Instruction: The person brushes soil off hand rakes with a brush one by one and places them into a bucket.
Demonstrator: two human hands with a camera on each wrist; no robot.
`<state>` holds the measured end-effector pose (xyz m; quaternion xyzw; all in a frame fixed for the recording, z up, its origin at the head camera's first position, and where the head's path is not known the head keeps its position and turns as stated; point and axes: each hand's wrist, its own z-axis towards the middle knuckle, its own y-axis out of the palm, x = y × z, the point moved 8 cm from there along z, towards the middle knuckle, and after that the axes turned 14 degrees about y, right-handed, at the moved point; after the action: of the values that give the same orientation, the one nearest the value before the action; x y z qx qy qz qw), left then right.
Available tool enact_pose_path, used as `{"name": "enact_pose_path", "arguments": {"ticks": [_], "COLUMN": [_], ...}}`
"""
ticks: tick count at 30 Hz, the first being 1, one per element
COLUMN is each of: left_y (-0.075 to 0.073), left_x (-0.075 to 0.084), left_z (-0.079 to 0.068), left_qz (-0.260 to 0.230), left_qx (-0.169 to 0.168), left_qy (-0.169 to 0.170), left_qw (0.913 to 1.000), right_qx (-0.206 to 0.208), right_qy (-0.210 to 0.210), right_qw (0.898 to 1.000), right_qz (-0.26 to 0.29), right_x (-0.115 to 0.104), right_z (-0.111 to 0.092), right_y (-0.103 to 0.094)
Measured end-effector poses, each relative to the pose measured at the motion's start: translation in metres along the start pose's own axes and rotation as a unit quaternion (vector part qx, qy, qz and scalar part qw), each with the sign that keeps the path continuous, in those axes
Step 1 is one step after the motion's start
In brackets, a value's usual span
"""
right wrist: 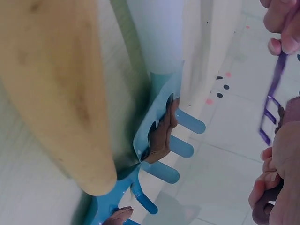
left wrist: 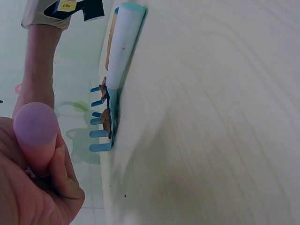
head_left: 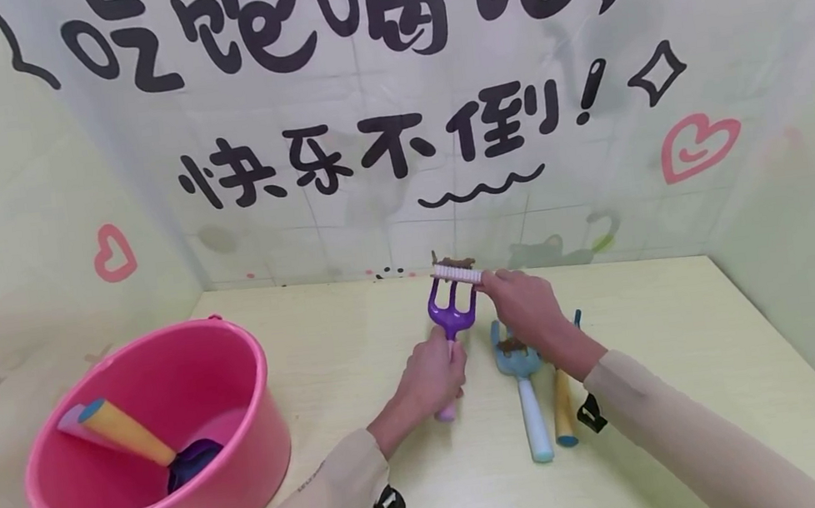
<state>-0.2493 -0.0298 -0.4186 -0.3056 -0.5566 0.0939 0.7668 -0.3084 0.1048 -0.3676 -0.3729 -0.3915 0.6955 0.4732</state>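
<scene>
My left hand (head_left: 429, 379) grips the pink handle of a small purple hand fork (head_left: 452, 317), its three tines pointing away from me. In the left wrist view the rounded handle end (left wrist: 35, 124) sticks out of the fist. With my right hand (head_left: 530, 309) I hold a scrubbing brush (head_left: 458, 272) with pale bristles across the tine tips. Brown mud-like stuff (head_left: 463, 262) shows there. The right wrist view has the purple tines (right wrist: 269, 117) close to the right hand (right wrist: 287, 161); the brush is mostly hidden there.
A blue hand fork (head_left: 516, 363) with a whitish handle lies right of the left hand, brown clumps (right wrist: 161, 138) on its tines. Beside it is a wooden-handled blue tool (head_left: 565, 412), also dirty. At left stands a pink bucket (head_left: 264, 421) with handled tools (head_left: 129, 432) inside.
</scene>
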Motion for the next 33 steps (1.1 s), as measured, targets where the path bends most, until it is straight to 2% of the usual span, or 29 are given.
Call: {"name": "enact_pose_path", "arguments": {"ticks": [5, 9, 16, 23, 33], "left_y": [0.004, 0.005, 0.001, -0.014, -0.046], "left_x": [-0.004, -0.003, -0.006, -0.001, 0.009], "left_z": [-0.003, -0.002, -0.003, -0.006, -0.022], "left_qz": [0.004, -0.015, -0.047, -0.033, -0.010], "left_qx": [0.003, 0.006, 0.001, -0.008, -0.022], "left_qy": [-0.001, -0.002, -0.027, -0.026, -0.020], "left_qw": [1.0000, 0.9999, 0.9986, 0.9991, 0.9995], "right_qx": [0.028, 0.014, -0.004, -0.019, -0.027], "right_qy": [-0.002, 0.002, 0.016, 0.025, 0.021], "right_qw": [0.999, 0.999, 0.999, 0.998, 0.997], "right_qz": [0.030, 0.034, 0.042, 0.051, 0.074], "right_x": [-0.001, 0.000, 0.007, 0.017, 0.026], "right_z": [0.005, 0.007, 0.006, 0.004, 0.000], "right_y": [-0.015, -0.018, -0.017, -0.014, -0.019]}}
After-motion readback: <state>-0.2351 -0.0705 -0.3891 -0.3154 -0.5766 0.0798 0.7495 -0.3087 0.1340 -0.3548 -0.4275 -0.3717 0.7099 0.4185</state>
